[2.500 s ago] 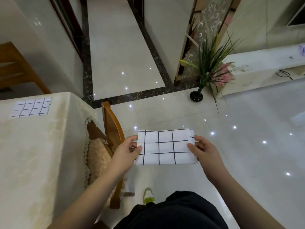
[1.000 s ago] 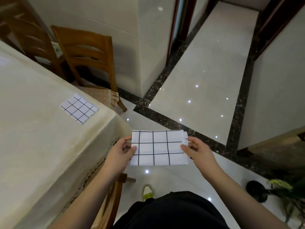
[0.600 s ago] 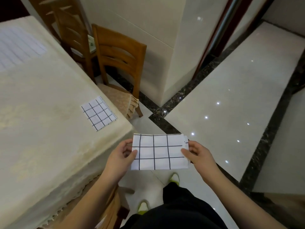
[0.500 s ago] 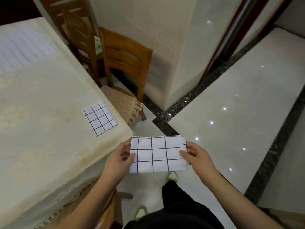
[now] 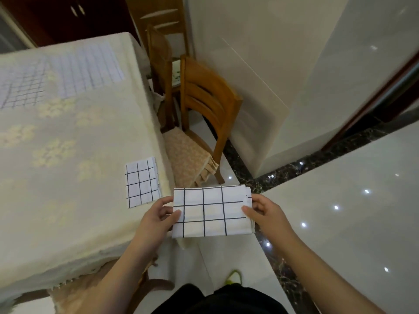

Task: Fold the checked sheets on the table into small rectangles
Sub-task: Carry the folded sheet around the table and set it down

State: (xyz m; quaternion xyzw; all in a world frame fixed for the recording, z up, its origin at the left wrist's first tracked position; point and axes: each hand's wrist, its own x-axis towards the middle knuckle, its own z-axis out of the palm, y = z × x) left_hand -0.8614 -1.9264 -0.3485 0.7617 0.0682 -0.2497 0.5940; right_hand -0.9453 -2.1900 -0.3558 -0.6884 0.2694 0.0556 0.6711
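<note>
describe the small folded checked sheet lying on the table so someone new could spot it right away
Start at the table with the cream cloth on the left. Near its edge, beside the left hand, lies the small folded checked sheet. Unlike the large unfolded sheets at the far end, it is compact, and no hand holds it.

Home dining room. Table (image 5: 68,155) under cream floral cloth, wooden chairs (image 5: 204,105) with cushioned seats. Glossy tiled floor (image 5: 340,200) with dark marble border.

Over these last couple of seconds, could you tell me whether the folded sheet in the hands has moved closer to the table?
Yes. The folded sheet was out over the floor beside the chair; now it overlaps the table corner.
</note>
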